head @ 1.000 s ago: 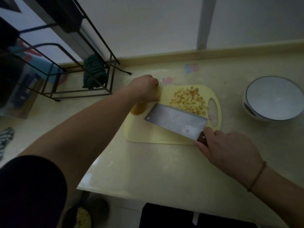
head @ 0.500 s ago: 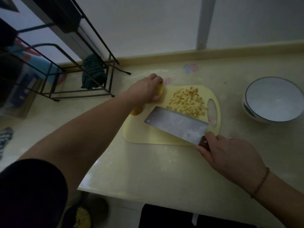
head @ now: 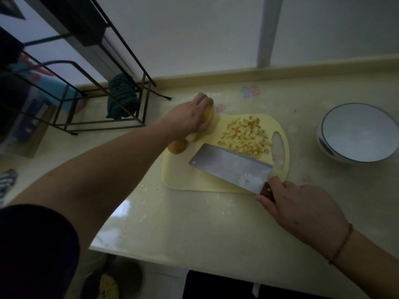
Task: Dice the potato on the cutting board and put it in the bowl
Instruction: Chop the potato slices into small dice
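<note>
A pale yellow cutting board [head: 190, 180] lies on the counter with a heap of diced potato [head: 244, 137] at its far right. My left hand [head: 190, 117] grips a potato piece [head: 209, 113] at the board's far left corner. Another potato chunk [head: 177, 146] sits at the board's left edge under my wrist. My right hand [head: 302, 210] grips the wooden handle of a cleaver [head: 231, 166], whose blade lies angled over the board just in front of the dice. A white bowl [head: 358, 132] with a dark rim stands empty to the right.
A black wire rack [head: 97, 100] with a dark green cloth [head: 123, 98] stands at the back left. The counter's near edge [head: 151, 262] runs below the board. A low ledge and wall close the back.
My left hand has lifted and shifted slightly toward the back corner with the potato piece, which now shows between its fingers. The cleaver and right hand have drawn a little nearer to me.
</note>
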Tool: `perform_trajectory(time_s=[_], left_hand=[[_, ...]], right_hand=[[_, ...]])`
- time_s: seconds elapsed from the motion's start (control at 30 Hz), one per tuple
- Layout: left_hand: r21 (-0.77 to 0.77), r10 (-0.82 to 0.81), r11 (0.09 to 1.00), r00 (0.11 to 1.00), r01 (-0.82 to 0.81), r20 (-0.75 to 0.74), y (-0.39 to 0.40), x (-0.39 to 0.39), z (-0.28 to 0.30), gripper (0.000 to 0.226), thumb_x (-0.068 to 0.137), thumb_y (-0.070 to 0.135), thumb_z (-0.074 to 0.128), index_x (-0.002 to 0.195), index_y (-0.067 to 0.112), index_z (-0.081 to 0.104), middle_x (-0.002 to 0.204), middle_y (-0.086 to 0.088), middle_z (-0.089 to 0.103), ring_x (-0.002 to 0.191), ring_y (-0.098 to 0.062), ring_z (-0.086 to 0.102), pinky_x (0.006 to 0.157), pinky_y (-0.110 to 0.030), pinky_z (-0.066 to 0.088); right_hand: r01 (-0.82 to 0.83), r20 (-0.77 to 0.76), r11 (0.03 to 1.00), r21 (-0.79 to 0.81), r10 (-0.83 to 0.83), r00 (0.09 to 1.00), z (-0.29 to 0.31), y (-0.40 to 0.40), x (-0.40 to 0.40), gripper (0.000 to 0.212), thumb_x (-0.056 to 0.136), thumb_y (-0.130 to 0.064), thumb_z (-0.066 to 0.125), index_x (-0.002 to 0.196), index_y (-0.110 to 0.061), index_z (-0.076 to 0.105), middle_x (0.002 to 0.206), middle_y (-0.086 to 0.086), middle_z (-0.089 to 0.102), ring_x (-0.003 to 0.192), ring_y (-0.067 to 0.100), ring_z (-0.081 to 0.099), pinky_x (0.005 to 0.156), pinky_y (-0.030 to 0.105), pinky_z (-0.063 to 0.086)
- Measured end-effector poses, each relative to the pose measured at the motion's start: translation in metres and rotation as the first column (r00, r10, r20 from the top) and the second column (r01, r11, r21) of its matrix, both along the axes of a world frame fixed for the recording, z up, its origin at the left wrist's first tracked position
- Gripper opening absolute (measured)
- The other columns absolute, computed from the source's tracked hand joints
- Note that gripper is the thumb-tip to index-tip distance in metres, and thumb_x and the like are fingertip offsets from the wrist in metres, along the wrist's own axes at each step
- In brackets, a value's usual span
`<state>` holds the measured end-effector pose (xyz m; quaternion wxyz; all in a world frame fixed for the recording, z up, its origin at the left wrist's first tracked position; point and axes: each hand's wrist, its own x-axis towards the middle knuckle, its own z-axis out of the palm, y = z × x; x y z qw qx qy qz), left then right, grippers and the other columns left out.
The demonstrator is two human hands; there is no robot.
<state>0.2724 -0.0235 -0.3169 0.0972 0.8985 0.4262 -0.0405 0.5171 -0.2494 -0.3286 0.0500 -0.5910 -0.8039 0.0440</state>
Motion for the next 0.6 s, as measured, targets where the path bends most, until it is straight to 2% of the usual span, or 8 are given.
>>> perform_trajectory(time_s=[0.07,0.17,0.33,0.4,0.5,0.57,0.6], left_hand=[[-0.029,0.032,0.999,0.996,-0.03,0.081,-0.001,0.0,-0.003,0.056,0.098,0.033,0.061,0.142,0.006,0.04,0.143,-0.013,0.038,0.097,-0.036,0.06,0.072,-0.032,0.041],[-0.052,0.086,0.996,0.975,-0.077,0.203,-0.004,0.004,-0.009,0.056,0.098,0.032,0.061,0.143,0.007,0.039,0.145,-0.012,0.036,0.102,-0.035,0.061,0.082,-0.04,0.051],[-0.046,0.111,0.994,0.925,-0.101,0.364,-0.01,0.011,-0.009,0.054,0.097,0.025,0.062,0.143,0.005,0.04,0.147,-0.016,0.034,0.117,-0.03,0.053,0.093,-0.026,0.04],[-0.036,0.121,0.993,0.897,-0.116,0.426,-0.014,0.011,-0.006,0.054,0.097,0.025,0.062,0.143,0.006,0.041,0.147,-0.015,0.035,0.121,-0.023,0.049,0.098,-0.022,0.037],[0.016,0.157,0.981,0.841,-0.193,0.517,-0.023,0.002,0.0,0.055,0.093,0.027,0.064,0.141,0.01,0.044,0.146,-0.011,0.037,0.119,-0.011,0.045,0.1,-0.023,0.041],[0.04,0.226,0.954,0.795,-0.299,0.563,-0.037,-0.013,0.005,0.057,0.091,0.032,0.064,0.141,0.012,0.045,0.142,-0.009,0.039,0.116,-0.01,0.045,0.098,-0.025,0.044],[0.036,0.265,0.936,0.767,-0.351,0.585,-0.047,-0.023,0.005,0.059,0.089,0.034,0.063,0.14,0.012,0.045,0.139,-0.009,0.041,0.113,-0.01,0.046,0.096,-0.024,0.045]], right_hand=[[0.0,-0.001,1.0,-0.007,0.0,1.0,0.0,0.0,0.0,0.048,0.089,-0.053,0.035,0.073,-0.013,0.056,0.045,0.005,0.049,0.027,0.026,0.043,0.038,0.024,0.019],[-0.004,0.005,1.0,-0.031,0.004,1.0,0.0,0.0,0.001,0.048,0.089,-0.053,0.035,0.074,-0.013,0.057,0.045,0.005,0.049,0.027,0.024,0.043,0.04,0.022,0.018],[-0.014,0.006,0.999,-0.04,0.014,1.0,0.001,-0.001,-0.001,0.049,0.09,-0.054,0.033,0.074,-0.014,0.057,0.046,0.004,0.05,0.028,0.025,0.044,0.04,0.022,0.016],[-0.01,-0.002,0.998,-0.057,0.01,1.0,0.002,-0.002,-0.002,0.05,0.09,-0.055,0.033,0.076,-0.014,0.057,0.046,0.003,0.051,0.028,0.024,0.045,0.039,0.022,0.018],[0.024,-0.072,0.99,-0.137,-0.034,0.997,0.005,-0.007,0.002,0.049,0.093,-0.059,0.032,0.078,-0.018,0.054,0.048,0.001,0.054,0.032,0.022,0.048,0.036,0.026,0.026],[0.077,-0.174,0.971,-0.224,-0.118,0.978,0.011,-0.01,0.005,0.045,0.094,-0.064,0.032,0.08,-0.025,0.05,0.051,-0.002,0.055,0.041,0.019,0.054,0.039,0.032,0.035],[0.091,-0.256,0.942,-0.323,-0.18,0.95,0.014,-0.011,0.005,0.045,0.091,-0.066,0.03,0.078,-0.027,0.048,0.053,-0.002,0.055,0.047,0.015,0.055,0.045,0.035,0.04]])
